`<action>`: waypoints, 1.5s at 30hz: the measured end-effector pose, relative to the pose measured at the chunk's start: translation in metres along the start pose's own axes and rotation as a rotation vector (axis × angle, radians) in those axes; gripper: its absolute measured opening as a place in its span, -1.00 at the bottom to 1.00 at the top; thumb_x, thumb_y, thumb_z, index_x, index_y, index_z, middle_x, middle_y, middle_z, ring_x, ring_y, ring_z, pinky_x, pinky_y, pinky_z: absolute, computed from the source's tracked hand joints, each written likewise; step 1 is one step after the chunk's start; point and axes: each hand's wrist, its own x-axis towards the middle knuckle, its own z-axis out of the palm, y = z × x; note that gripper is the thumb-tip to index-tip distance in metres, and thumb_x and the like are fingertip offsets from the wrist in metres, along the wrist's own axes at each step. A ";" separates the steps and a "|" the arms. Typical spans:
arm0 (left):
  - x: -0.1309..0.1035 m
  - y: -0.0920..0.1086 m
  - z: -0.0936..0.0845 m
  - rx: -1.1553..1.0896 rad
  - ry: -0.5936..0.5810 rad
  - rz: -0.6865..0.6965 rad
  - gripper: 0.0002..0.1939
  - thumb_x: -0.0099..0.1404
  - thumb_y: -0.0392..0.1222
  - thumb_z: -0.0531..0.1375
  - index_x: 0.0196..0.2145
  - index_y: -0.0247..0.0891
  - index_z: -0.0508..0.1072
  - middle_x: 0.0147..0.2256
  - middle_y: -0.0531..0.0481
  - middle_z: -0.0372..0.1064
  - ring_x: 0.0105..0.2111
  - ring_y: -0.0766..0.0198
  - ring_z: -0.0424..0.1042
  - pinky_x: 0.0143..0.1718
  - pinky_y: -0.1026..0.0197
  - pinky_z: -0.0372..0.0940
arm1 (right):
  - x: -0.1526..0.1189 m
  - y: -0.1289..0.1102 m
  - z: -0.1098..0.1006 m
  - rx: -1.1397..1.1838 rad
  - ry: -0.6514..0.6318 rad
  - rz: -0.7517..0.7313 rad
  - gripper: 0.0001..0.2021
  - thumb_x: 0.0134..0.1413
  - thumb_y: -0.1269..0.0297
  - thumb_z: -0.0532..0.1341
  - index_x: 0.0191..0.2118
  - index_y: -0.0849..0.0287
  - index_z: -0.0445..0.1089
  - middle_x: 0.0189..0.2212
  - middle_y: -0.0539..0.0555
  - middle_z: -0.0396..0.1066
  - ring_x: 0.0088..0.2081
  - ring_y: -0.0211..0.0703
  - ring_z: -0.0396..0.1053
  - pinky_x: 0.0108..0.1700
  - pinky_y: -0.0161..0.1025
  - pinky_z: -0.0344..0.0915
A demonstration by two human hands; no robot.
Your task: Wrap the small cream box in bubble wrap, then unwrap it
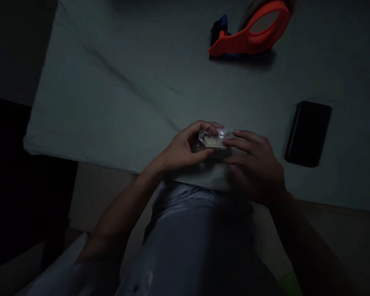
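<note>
A small pale item in clear, shiny plastic wrap [214, 142] lies at the table's near edge, between my two hands. My left hand [191, 146] is closed round its left end, with the thumb along the near side and the fingers over the far side. From the right, my right hand [255, 164] touches the plastic with its fingertips, its fingers partly spread and slightly blurred. What the plastic contains is too dim to make out.
An orange tape dispenser [253, 41] with a blue and black head stands at the table's far side. A black phone-like object [308, 133] lies to the right on the pale table [111, 115]. The table's near edge runs just before my body.
</note>
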 end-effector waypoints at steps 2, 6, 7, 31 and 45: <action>0.007 -0.003 -0.001 0.088 0.009 0.107 -0.68 0.16 -0.15 0.26 -0.11 -0.13 0.34 0.07 -0.08 0.33 0.13 0.12 0.30 0.11 0.09 0.23 | 0.000 0.000 -0.005 -0.007 0.079 0.035 -0.91 0.10 0.38 0.16 -0.30 0.03 0.36 -0.09 0.07 0.48 0.08 0.07 0.33 0.05 0.16 0.28; 0.023 -0.013 -0.007 0.302 -0.015 0.153 -0.47 0.14 -0.13 0.22 0.07 -0.13 0.27 0.11 -0.12 0.29 0.16 0.05 0.27 0.15 0.03 0.20 | 0.001 -0.001 -0.009 -0.001 0.172 0.084 -0.89 0.07 0.39 0.16 -0.32 0.01 0.37 -0.19 0.05 0.52 -0.02 0.03 0.41 0.00 0.13 0.32; 0.025 -0.015 -0.010 0.355 -0.019 0.133 -0.41 0.13 -0.12 0.22 0.12 -0.13 0.23 0.14 -0.14 0.26 0.17 0.03 0.25 0.16 0.01 0.19 | 0.001 -0.001 -0.008 -0.001 0.165 0.089 -0.89 0.07 0.39 0.17 -0.32 0.01 0.37 -0.20 0.05 0.52 -0.04 0.03 0.42 0.00 0.13 0.33; 0.000 -0.007 0.000 0.506 0.109 0.097 -0.54 0.13 -0.04 0.28 -0.05 -0.25 0.33 -0.13 -0.06 0.41 -0.15 0.17 0.43 -0.10 0.15 0.35 | 0.006 0.012 0.007 -0.092 0.087 0.065 -0.66 0.09 0.30 0.23 0.01 0.14 0.32 0.04 0.22 0.38 0.15 0.17 0.26 0.14 0.21 0.23; -0.018 -0.004 0.005 0.499 0.027 0.098 -0.58 0.13 -0.03 0.25 -0.09 -0.25 0.35 -0.21 -0.05 0.40 -0.23 0.19 0.41 -0.18 0.15 0.34 | 0.006 0.006 0.009 0.073 0.081 0.093 -0.92 0.15 0.37 0.17 -0.34 0.11 0.40 -0.38 0.04 0.53 -0.19 -0.06 0.48 0.07 0.08 0.28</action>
